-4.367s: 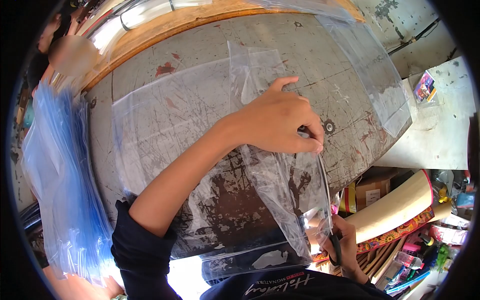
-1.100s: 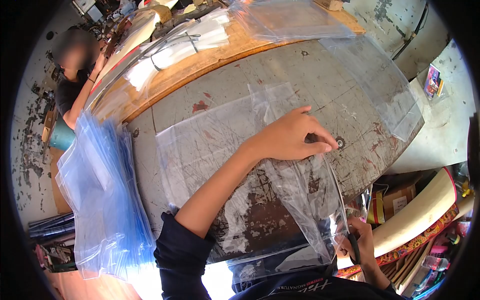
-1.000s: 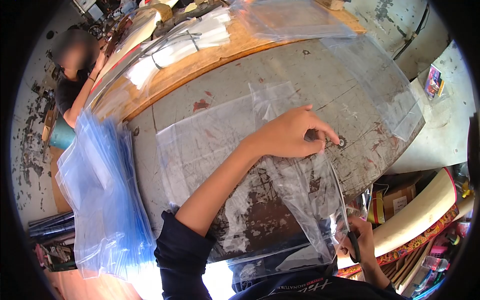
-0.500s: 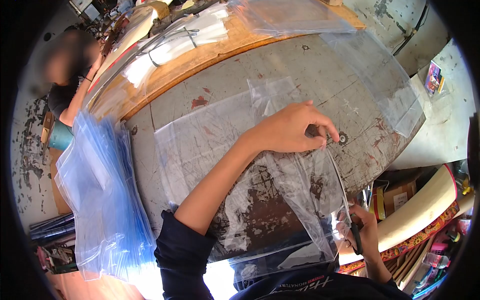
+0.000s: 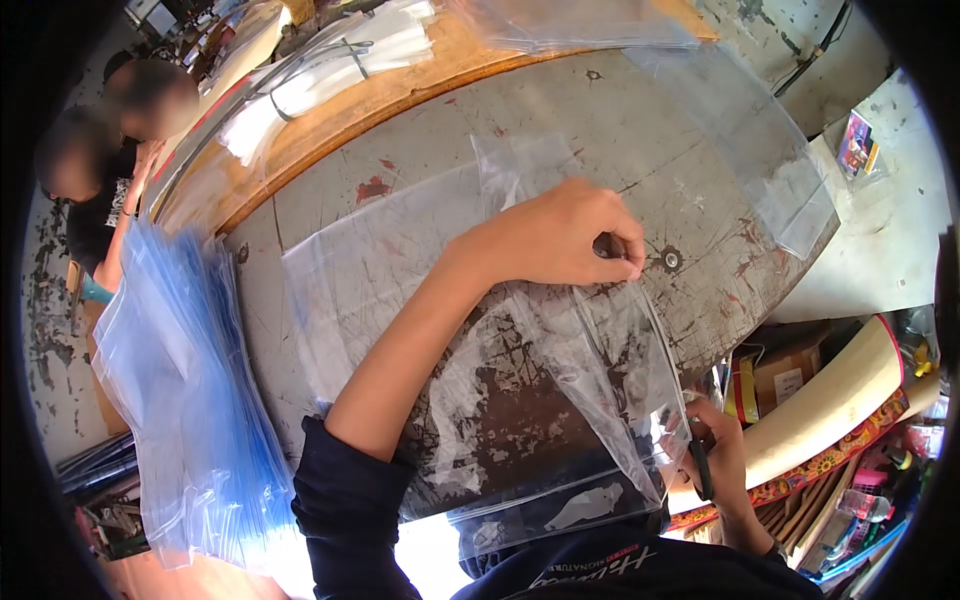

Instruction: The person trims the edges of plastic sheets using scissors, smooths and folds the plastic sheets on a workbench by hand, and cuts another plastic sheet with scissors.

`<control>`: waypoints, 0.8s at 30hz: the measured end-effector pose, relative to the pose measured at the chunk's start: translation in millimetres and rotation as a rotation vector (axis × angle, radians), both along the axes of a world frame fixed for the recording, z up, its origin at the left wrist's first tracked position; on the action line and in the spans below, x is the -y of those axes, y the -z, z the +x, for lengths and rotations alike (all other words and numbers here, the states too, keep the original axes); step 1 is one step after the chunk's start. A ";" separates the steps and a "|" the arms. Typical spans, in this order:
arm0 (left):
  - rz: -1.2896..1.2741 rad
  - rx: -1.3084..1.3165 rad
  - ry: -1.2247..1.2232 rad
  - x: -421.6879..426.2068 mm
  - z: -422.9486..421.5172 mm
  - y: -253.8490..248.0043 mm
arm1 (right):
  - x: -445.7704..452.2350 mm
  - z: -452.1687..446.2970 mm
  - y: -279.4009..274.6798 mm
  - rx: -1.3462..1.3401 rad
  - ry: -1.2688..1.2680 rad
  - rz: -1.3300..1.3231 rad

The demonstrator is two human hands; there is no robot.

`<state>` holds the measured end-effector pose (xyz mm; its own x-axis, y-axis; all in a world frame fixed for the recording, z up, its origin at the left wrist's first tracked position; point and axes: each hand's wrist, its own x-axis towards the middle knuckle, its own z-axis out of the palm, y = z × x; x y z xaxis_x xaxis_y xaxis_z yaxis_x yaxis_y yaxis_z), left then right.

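Across the centre, a worn grey tabletop (image 5: pixel 620 130), scored with scratches, blotched with red and, towards 6 o'clock, dark brown. Flat over it, a clear plastic sheet (image 5: pixel 640 360), creased along its right-hand part, with one edge running down towards 4 o'clock. At the upper end of that edge, the left hand (image 5: pixel 562 237), thumb and forefinger pinched narrow on the plastic; at the lower end, the right hand (image 5: pixel 724 450), curled around a black-handled tool (image 5: pixel 702 470), fingers partly hidden. At 8 o'clock, a thick stack of bluish plastic (image 5: pixel 185 400); at 11, a wooden board (image 5: pixel 420 85) bearing a strapped bundle of white strips (image 5: pixel 330 80); at 2, more clear plastic (image 5: pixel 745 140). Further out, two people (image 5: pixel 100 230) at 10; a peeling wall (image 5: pixel 55 350) at 9; a white panel (image 5: pixel 880 250) at 3; a cream roll (image 5: pixel 820 415) and jumbled goods (image 5: pixel 865 505) towards 4.
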<state>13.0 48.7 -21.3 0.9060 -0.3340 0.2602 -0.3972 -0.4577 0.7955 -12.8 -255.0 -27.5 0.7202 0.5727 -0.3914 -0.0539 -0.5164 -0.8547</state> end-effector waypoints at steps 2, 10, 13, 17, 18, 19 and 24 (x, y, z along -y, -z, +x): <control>0.016 0.027 -0.021 1.3 0.3 3.7 | 1.1 -0.8 -0.4 -0.004 -0.005 -0.006; 0.049 0.037 -0.038 2.0 0.2 4.1 | -2.3 2.6 -7.2 -0.088 -0.017 -0.012; 0.048 0.002 -0.047 2.1 0.7 2.8 | -3.4 3.0 -7.0 -0.078 -0.028 -0.002; 0.027 -0.064 -0.057 2.9 -0.1 -0.6 | -5.4 2.6 -8.5 -0.104 -0.010 -0.004; 0.025 -0.062 -0.057 2.9 0.0 -0.6 | -5.9 2.5 -8.3 -0.113 0.001 0.000; 0.025 -0.074 -0.060 3.0 -0.1 -0.3 | -6.2 2.5 -8.1 -0.123 0.011 0.004; 0.031 -0.113 -0.060 3.3 -0.1 -1.3 | -4.2 4.6 -5.4 -0.070 -0.013 -0.036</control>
